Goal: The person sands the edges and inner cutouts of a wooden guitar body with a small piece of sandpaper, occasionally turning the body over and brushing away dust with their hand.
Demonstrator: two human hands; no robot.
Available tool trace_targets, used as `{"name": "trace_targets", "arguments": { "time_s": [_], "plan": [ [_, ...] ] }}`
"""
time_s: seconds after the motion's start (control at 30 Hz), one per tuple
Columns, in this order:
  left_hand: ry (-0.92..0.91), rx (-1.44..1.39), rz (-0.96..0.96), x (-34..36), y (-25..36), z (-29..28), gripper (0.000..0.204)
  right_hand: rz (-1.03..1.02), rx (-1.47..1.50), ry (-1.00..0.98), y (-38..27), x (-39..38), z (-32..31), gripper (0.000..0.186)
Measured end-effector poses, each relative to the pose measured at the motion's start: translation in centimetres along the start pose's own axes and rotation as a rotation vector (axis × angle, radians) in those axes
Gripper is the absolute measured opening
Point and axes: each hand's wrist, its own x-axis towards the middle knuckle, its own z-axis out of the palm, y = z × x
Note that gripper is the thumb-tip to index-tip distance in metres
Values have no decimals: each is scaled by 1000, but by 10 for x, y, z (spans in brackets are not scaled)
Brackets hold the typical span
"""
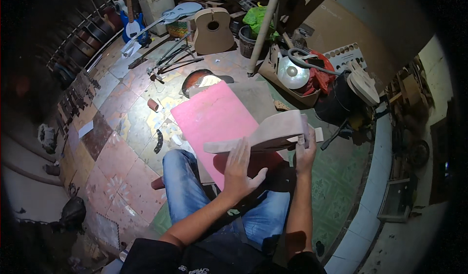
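A pale, dusty wooden guitar body (278, 129) stands on its edge over my lap, its curved side facing up. My left hand (238, 171) lies along its left part, fingers stretched flat against the side and thumb spread away. At the right end my right hand (305, 152) is closed around the body, and its fingertips are partly hidden. A small white piece (319, 134) sticks out just past that hand; I cannot tell what it is. Under the body lies a pink board (214, 115), with a dark red round shape (256, 163) in shadow near my left hand.
Behind the pink board sits a sunburst guitar part (199, 80). An unfinished guitar body (213, 30) leans farther back. On the right are a cluttered cardboard box (292, 94) and a black bucket (334, 101). A slanted pole (265, 28) rises between. A brown cup-like piece (153, 104) lies left.
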Motion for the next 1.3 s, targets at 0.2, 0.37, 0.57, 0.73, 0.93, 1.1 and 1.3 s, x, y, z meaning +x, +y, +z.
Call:
{"name": "trace_targets", "arguments": {
  "time_s": [0.2, 0.37, 0.57, 0.73, 0.93, 1.1, 1.3],
  "plan": [
    [-48, 423, -73, -32, -56, -25, 92, -48, -25, 16, 9, -3, -5, 40],
    [-4, 358, -330, -46, -83, -37, 93, -55, -42, 13, 14, -3, -3, 39],
    [-9, 354, -289, -41, -47, -25, 94, -38, -26, 37, -3, -3, 4, 40],
    [21, 343, -154, -36, -45, -24, 91, -65, -71, 21, 2, -2, 3, 38],
    [117, 251, -399, -50, -99, -28, 88, -26, 4, 21, 11, -5, -1, 34],
    [1, 99, -647, -51, -120, -33, 93, -60, -15, 65, 20, -8, -9, 33],
    [5, 319, -279, -43, -57, -12, 98, 21, 47, 64, 41, -17, -24, 38]
  ]
}}
